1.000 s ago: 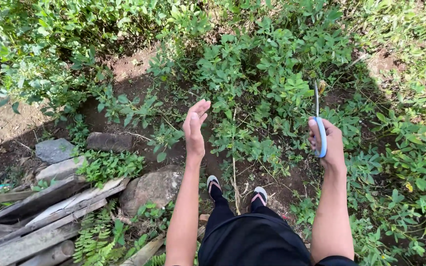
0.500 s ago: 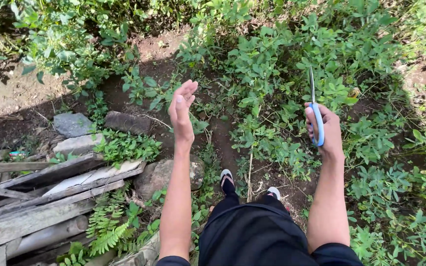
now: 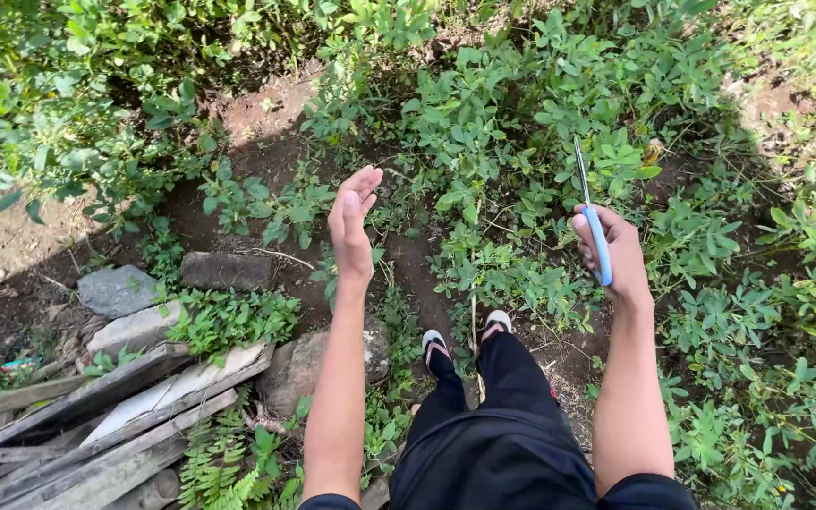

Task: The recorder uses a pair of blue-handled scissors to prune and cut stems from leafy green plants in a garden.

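My right hand (image 3: 616,250) grips a pair of scissors (image 3: 590,215) with blue handles, the metal blades closed and pointing up over the leafy green plants (image 3: 512,132). My left hand (image 3: 351,219) is raised, empty, fingers straight and held edge-on above a patch of bare soil. Both hands hover above the ground plants, touching none of them. My legs in black trousers and my feet in sandals (image 3: 434,342) stand on a narrow dirt strip between the plants.
Grey stones (image 3: 117,289) and a larger rock (image 3: 299,364) lie at the left. Weathered wooden planks (image 3: 96,416) are stacked at the bottom left with ferns (image 3: 224,463) beside them. Dense low plants cover the right and top.
The view has shifted slightly as I stepped. Both hands stay raised in much the same pose, with the scissors still held upright.
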